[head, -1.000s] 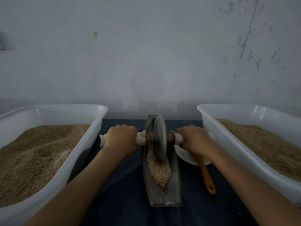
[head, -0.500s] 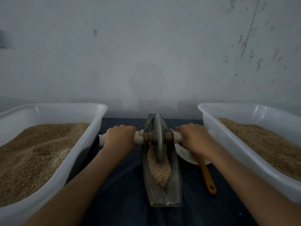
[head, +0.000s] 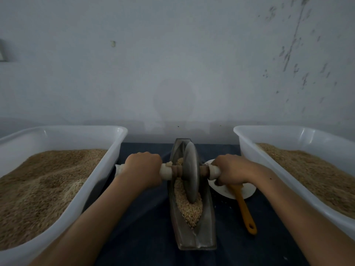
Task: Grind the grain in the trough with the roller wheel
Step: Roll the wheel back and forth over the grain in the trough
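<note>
Left tub [head: 107, 169] full of grain, far left. Left hand [head: 143, 169] wrapped around the axle handle [head: 166, 170]. Roller wheel [head: 191, 172] upright in the trough [head: 206, 235], centre, on the dark cloth [head: 146, 217], resting in the grain [head: 190, 210]. Right hand [head: 230, 169] gripping the other handle end. Plate [head: 226, 191] and orange spatula [head: 245, 210] just right of trough. Right tub [head: 247, 148] far right.

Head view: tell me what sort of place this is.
Probably a small hand-milling workroom. A metal trough with a roller wheel sits on a dark cloth between two white tubs of grain, against a bare scuffed wall.
</note>
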### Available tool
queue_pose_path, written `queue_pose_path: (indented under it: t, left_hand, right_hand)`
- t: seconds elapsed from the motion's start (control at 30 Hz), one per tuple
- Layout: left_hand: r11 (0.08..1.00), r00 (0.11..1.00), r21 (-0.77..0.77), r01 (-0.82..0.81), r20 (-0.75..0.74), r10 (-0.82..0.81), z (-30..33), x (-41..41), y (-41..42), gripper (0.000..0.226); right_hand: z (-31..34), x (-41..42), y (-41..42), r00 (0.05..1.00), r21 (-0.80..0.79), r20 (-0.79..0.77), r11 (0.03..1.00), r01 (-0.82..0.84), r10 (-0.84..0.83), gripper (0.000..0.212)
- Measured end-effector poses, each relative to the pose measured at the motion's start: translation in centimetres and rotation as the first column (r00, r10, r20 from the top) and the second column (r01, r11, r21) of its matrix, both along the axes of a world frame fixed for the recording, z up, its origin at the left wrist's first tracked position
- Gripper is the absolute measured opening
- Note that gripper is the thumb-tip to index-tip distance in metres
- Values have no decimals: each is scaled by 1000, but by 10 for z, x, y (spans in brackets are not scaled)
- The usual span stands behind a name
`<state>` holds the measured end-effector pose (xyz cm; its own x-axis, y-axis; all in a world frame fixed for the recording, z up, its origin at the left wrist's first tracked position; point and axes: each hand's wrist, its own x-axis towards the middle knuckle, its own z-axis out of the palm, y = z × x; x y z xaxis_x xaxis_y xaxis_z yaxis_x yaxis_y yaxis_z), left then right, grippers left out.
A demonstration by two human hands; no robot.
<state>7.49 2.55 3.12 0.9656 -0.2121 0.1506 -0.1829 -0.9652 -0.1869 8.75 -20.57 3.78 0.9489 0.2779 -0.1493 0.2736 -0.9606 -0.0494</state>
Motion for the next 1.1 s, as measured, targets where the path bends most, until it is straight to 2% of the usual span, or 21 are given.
queue_pose_path:
  t: [0.07, 0.17, 0.27, 0.33, 0.47, 0.6, 0.7, 0.77, 0.83, 0.9, 1.0, 1.1]
  left_hand:
    - [1000, 1000, -8, 2, -1, -2, -1, 1, 0, 21]
    - [999, 1000, -52, -10, 13, 11, -4, 2, 1, 19]
    - [994, 995, -105, 3, 100, 7, -9, 3, 2, 16]
    - [992, 989, -123, 10, 149, 8, -10, 3, 2, 13]
    - [994, 990, -109, 3, 141, 13, -10, 2, 1, 13]
    - [998, 1000, -66, -11, 18, 12, -5, 1, 2, 20]
    - [999, 998, -48, -13, -57, 11, -1, 0, 2, 24]
    - [999, 998, -42, -15, -63, 12, 0, 1, 2, 24]
    - [999, 998, -44, -19, -53, 17, -1, 1, 1, 23]
    - [999, 999, -49, -22, -28, 21, -2, 2, 1, 21]
    - [998, 999, -56, -22, 36, 24, -6, 4, 1, 17]
    - [996, 997, -91, -21, 78, 29, -8, 4, 1, 14]
  right_hand:
    - [-2, 1, 0, 1000, -4, 16, 1000, 1, -1, 21]
    - [-8, 4, 1, 978, -48, 205, 999, -22, 32, 6]
    - [-17, 6, 4, 912, -16, 409, 999, -36, 39, 15]
    - [-21, 7, 5, 881, 10, 472, 999, -42, 32, 13]
    - [-18, 6, 3, 905, -21, 424, 999, -38, 44, 14]
    - [-4, 2, 3, 980, -70, 192, 997, -43, 56, 7]
    - [3, 0, 3, 998, -74, 66, 997, -18, 23, 23]
    - [3, -1, 3, 999, -65, 43, 998, -17, 20, 25]
    - [1, 1, 3, 998, -57, 62, 998, -20, 24, 22]
    - [-3, 3, 2, 991, -52, 132, 998, -24, 31, 9]
    - [-11, 6, 2, 961, -53, 276, 998, -19, 33, 17]
    - [-18, 8, 4, 903, -35, 427, 999, -31, 43, 9]
